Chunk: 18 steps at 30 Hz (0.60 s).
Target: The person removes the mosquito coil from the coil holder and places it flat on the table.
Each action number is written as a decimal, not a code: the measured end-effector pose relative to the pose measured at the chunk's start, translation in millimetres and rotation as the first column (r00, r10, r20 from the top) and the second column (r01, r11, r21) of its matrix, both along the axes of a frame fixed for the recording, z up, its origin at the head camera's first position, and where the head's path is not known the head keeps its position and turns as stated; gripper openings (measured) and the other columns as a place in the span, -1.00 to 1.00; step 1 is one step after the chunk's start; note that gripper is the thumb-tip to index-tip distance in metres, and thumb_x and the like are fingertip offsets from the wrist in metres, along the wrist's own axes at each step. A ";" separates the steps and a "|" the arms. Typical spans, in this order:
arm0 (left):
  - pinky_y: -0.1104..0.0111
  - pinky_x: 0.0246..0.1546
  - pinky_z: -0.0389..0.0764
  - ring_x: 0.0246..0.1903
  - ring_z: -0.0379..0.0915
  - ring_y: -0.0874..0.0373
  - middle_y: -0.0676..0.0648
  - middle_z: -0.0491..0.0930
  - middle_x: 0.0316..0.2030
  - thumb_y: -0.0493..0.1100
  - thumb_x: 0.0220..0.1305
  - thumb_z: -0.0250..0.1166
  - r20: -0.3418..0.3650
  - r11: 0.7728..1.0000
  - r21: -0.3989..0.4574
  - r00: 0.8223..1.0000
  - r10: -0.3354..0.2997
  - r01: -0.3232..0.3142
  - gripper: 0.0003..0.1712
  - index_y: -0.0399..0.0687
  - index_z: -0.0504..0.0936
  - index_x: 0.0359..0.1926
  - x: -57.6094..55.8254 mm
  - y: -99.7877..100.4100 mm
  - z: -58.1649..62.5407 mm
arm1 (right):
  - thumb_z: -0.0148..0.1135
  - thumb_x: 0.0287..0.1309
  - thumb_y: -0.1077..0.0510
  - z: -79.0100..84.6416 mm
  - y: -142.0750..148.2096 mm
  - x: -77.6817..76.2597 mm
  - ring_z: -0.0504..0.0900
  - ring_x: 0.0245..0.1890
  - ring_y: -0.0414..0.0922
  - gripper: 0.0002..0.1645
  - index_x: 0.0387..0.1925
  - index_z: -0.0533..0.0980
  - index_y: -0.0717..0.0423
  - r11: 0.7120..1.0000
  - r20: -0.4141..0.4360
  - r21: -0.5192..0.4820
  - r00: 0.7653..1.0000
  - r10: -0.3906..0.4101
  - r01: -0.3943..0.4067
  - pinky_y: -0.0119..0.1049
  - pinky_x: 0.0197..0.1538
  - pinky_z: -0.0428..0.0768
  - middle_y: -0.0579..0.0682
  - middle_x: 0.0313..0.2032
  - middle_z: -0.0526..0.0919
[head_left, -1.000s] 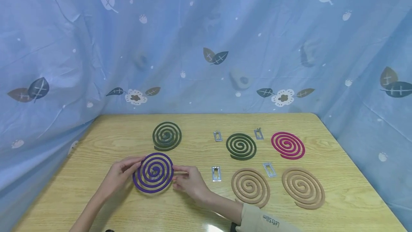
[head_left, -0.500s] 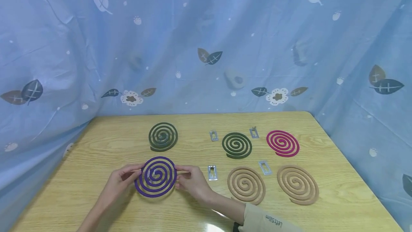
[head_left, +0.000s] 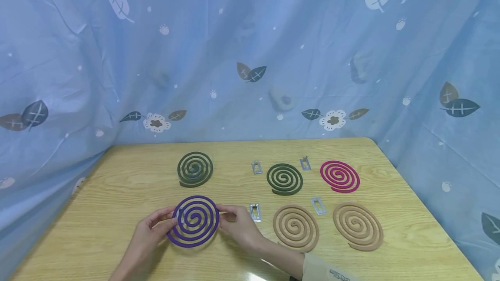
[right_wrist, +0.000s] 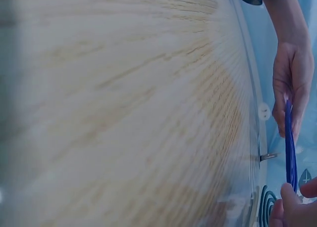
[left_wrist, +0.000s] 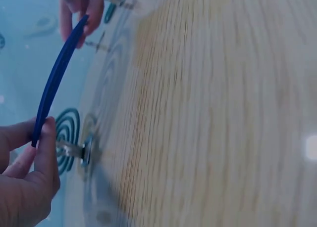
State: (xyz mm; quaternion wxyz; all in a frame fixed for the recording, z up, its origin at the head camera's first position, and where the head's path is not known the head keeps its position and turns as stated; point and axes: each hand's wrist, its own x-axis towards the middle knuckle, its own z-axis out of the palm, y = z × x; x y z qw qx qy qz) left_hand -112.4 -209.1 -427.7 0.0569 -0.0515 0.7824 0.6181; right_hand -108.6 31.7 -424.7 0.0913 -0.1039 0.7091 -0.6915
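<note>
A purple mosquito coil [head_left: 195, 217] is held up off the table between both hands. My left hand [head_left: 150, 232] pinches its left edge with thumb and fingers. The right hand [head_left: 241, 228] pinches the opposite edge. In the left wrist view the coil [left_wrist: 58, 73] appears edge-on and slightly bowed. A metal coil stand [left_wrist: 85, 150] with a raised prong sits on the table below it. From the head view, that stand [head_left: 181, 216] shows only partly through the coil's left gaps. Behind the purple coil lies a dark green coil [head_left: 195, 169].
To the right, another green coil [head_left: 284, 179], a pink coil [head_left: 340, 176] and two tan coils, one nearer [head_left: 295, 228] and one farther right [head_left: 358, 226], lie on the wooden table [head_left: 117, 177]. Several metal stands [head_left: 255, 212] are spread among them. A blue curtain [head_left: 218, 47] hangs behind.
Both hands have shifted the purple coil a little to the right and nearer the person, relative to the stand under it. The head view has also shifted slightly. Both grips stay on the coil.
</note>
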 end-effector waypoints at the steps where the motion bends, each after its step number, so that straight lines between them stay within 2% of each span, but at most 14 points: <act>1: 0.48 -0.16 0.64 -0.24 0.58 0.24 -0.16 0.55 -0.03 -0.25 0.28 0.26 0.019 1.000 -0.001 1.000 -0.003 0.003 -0.48 -0.33 0.41 0.22 0.9 1.6 -0.1 | 0.16 0.14 0.45 -0.5 1.3 -0.1 0.60 -0.08 0.07 -0.53 0.12 0.46 0.39 1.000 -0.014 0.013 1.000 -0.007 0.007 -0.45 -0.13 0.65 0.23 -0.04 0.62; 4: 0.48 -0.15 0.64 -0.24 0.57 0.24 -0.11 0.53 -0.05 -0.24 0.28 0.26 0.064 1.000 0.018 0.998 0.008 -0.009 -0.46 -0.30 0.39 0.25 2.3 6.8 -0.4 | 0.22 0.12 0.41 -2.3 4.7 -1.1 0.58 -0.03 0.06 -0.50 0.14 0.47 0.35 0.999 -0.050 0.034 0.999 -0.018 0.020 -0.50 -0.09 0.61 0.19 0.04 0.60; 6: 0.47 -0.15 0.65 -0.24 0.57 0.23 -0.12 0.53 -0.06 -0.25 0.27 0.27 0.065 0.999 0.029 0.998 0.011 -0.013 -0.45 -0.32 0.38 0.24 3.0 9.4 -0.8 | 0.27 0.06 0.42 -3.3 5.9 -1.5 0.59 -0.03 0.05 -0.44 0.16 0.46 0.31 0.999 -0.044 0.026 0.999 -0.022 0.023 -0.48 -0.06 0.61 0.18 0.05 0.59; 13: 0.44 -0.17 0.65 -0.23 0.57 0.20 -0.09 0.56 -0.11 -0.27 0.27 0.26 0.097 0.998 0.063 0.995 0.018 -0.024 -0.47 -0.35 0.34 0.21 5.5 17.4 -3.5 | 0.32 -0.24 0.64 -5.2 8.6 2.3 0.59 0.00 0.09 -0.04 0.31 0.32 0.24 0.998 0.020 -0.049 0.999 0.035 -0.034 -0.34 -0.18 0.70 0.16 0.16 0.46; 18: 0.36 -0.17 0.68 -0.23 0.59 0.15 -0.12 0.56 -0.11 -0.31 0.27 0.24 0.091 0.997 0.070 0.996 0.008 -0.014 -0.51 -0.40 0.32 0.16 7.4 25.4 -10.1 | 0.35 -0.28 0.65 -4.0 11.3 5.4 0.61 -0.02 0.06 0.01 0.32 0.28 0.25 0.998 0.049 -0.066 0.998 0.026 -0.023 -0.34 -0.18 0.70 0.13 0.16 0.42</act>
